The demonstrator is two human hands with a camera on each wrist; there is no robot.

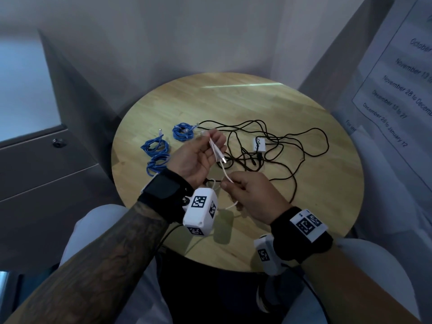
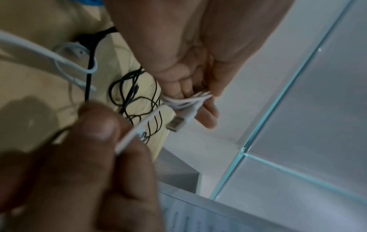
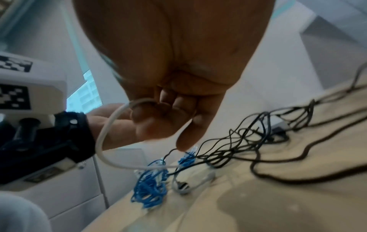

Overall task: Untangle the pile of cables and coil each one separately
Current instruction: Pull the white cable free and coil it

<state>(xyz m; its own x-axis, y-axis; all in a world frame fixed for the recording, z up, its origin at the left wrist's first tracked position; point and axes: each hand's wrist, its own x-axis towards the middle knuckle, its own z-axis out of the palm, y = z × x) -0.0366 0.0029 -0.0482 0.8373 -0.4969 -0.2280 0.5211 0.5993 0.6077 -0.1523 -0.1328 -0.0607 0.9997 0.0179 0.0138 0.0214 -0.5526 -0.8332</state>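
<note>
Item: thin white USB cable [image 1: 216, 152], partly coiled. Held above the round pale-wood counter [image 1: 304, 206]. Several short loops are gathered in the left hand [image 1: 198, 157], thumb and fingers [image 2: 208, 113] curled round the bundle, the metal plug [image 2: 175, 124] hanging free below it. This hand appears to serve as the former for the coil.

The right hand [image 1: 252, 197] pinches the free run of the same cable between thumb and forefinger, near the left hand, most likely feeding the next loop. The slack tail [image 3: 103, 133] arcs down to the counter by its near edge.

Item: three blue coiled cables [image 1: 156, 148], lying apart from one another at the counter's left side; judged finished and set clear of the work.

Item: long thin black cable [image 1: 280, 146], loose and overlapping itself across the middle and right of the counter. Whether it is one cable or several cannot be told. Not yet coiled.

Item: small white adapter block [image 1: 259, 145], lying within the black tangle.

Progress, as judged: blue done, white in hand, black remaining.
</note>
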